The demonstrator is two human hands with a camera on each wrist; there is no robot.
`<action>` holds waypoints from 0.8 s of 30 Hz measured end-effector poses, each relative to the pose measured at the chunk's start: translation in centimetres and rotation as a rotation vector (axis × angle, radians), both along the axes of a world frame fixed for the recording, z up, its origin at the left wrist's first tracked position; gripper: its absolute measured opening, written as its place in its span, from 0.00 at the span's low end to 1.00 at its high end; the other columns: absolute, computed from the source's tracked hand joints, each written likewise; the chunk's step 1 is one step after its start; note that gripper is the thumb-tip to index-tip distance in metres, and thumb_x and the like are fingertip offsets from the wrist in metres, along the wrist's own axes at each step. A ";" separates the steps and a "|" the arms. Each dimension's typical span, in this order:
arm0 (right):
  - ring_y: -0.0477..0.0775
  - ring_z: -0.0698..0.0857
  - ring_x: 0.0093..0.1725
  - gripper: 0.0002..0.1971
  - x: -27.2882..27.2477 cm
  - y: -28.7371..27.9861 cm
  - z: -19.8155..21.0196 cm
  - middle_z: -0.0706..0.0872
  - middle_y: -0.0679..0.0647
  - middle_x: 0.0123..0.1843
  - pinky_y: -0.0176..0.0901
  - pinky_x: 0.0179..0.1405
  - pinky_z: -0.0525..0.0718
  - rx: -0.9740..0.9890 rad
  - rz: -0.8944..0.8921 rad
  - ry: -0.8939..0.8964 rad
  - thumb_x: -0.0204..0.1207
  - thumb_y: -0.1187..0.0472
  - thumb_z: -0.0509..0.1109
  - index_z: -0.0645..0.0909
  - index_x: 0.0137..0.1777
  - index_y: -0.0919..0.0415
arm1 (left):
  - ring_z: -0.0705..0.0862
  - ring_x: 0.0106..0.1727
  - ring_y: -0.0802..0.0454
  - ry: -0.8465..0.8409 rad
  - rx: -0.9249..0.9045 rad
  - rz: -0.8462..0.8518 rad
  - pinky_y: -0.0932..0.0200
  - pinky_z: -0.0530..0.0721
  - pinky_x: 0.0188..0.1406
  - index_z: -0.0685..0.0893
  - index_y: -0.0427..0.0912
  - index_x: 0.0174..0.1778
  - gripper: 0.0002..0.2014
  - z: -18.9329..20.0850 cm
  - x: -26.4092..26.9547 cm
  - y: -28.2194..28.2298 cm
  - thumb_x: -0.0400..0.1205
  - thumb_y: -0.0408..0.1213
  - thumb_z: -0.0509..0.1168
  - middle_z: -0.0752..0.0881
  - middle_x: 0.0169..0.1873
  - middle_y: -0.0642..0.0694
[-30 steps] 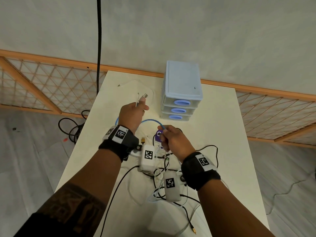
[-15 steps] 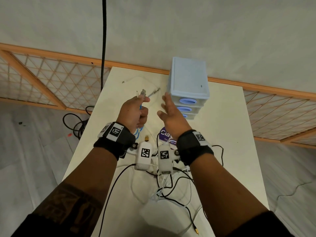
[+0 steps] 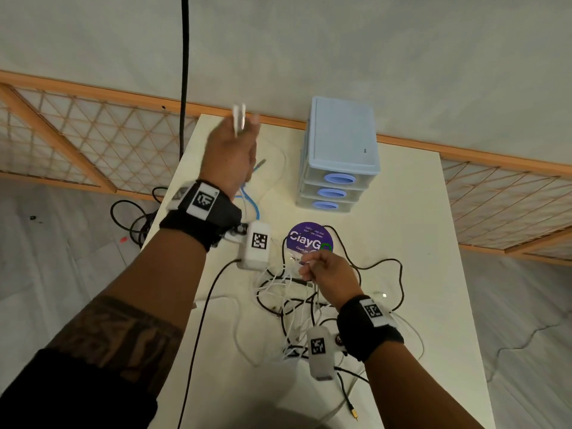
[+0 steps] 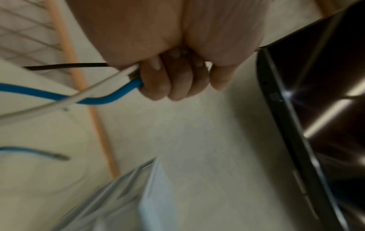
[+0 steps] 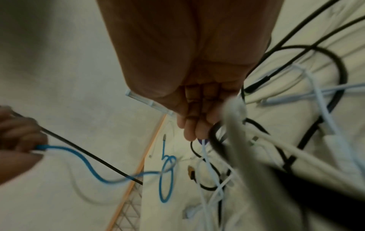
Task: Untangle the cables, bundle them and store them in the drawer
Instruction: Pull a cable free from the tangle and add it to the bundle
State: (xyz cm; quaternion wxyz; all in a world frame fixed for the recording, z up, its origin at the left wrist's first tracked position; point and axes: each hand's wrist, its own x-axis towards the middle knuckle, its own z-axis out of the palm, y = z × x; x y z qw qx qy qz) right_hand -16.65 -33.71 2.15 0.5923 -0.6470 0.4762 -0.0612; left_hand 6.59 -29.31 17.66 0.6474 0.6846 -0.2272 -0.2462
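Lying nearest the table's (image 3: pixel 433 274) front edge, a knot of thin black and white cables (image 3: pixel 297 305) is spread in overlapping loops, with one small gold-tipped plug (image 3: pixel 354 413) trailing close to that edge. The cords are round, smooth and limp, so each loop sags flat on the matt cream surface.

Just above the knot, the right hand (image 3: pixel 328 274) is held low, its fingers curled and pinching a white cable (image 5: pixel 205 150) out of the mass; this is judged to anchor the tangle while the other end is drawn away. Beside it, toward the table's middle, a round purple sticker (image 3: pixel 309 238) is seen flat on the top.

Farther on, the left hand (image 3: pixel 230 156) is raised over the far left corner, its fingers closed in a fist around a blue cable (image 4: pixel 94 97) and a white flat one (image 4: pixel 59 103), whose blurred ends stick up above the knuckles. The lift is judged to pull those lengths clear. The blue cable is thicker and rubbery, and a loose overhand loop is still visible in it on the table (image 5: pixel 166 179).

At the far edge, right of the raised hand, a pale blue plastic drawer unit (image 3: pixel 342 140) stands with three shut drawers, each with an oval blue-rimmed handle hole. Nothing is yet bundled or stored.
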 end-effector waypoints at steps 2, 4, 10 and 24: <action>0.48 0.91 0.38 0.13 -0.6 0.0 0.4 0.93 0.49 0.35 0.59 0.59 0.89 -0.039 0.049 0.059 0.84 0.68 0.59 0.86 0.50 0.58 | 0.69 0.21 0.46 -0.247 -0.154 0.107 0.53 0.69 0.22 0.74 0.51 0.36 0.16 2.8 0.6 -0.4 0.86 0.53 0.65 0.72 0.23 0.48; 0.45 0.91 0.39 0.13 -0.8 -0.1 1.1 0.93 0.45 0.35 0.53 0.58 0.89 -0.068 0.094 0.131 0.83 0.66 0.60 0.85 0.49 0.52 | 0.68 0.21 0.40 -0.436 -0.369 0.162 0.45 0.67 0.22 0.71 0.47 0.31 0.20 5.2 1.1 -0.6 0.87 0.49 0.66 0.69 0.21 0.37; 0.60 0.91 0.52 0.08 0.4 -0.2 1.7 0.93 0.54 0.49 0.57 0.60 0.88 -0.146 0.181 0.287 0.75 0.58 0.62 0.83 0.44 0.49 | 0.65 0.20 0.44 -0.625 -0.309 0.003 0.50 0.64 0.26 0.69 0.34 0.23 0.28 4.0 -0.7 -0.1 0.89 0.41 0.65 0.67 0.16 0.42; 0.62 0.86 0.63 0.15 5.7 -0.5 -1.0 0.87 0.62 0.63 0.48 0.56 0.83 -0.369 0.391 0.560 0.87 0.57 0.63 0.80 0.67 0.65 | 0.61 0.17 0.57 0.632 0.068 -0.207 0.64 0.55 0.20 0.69 0.48 0.35 0.07 -7.6 -1.8 1.9 0.73 0.44 0.59 0.68 0.21 0.53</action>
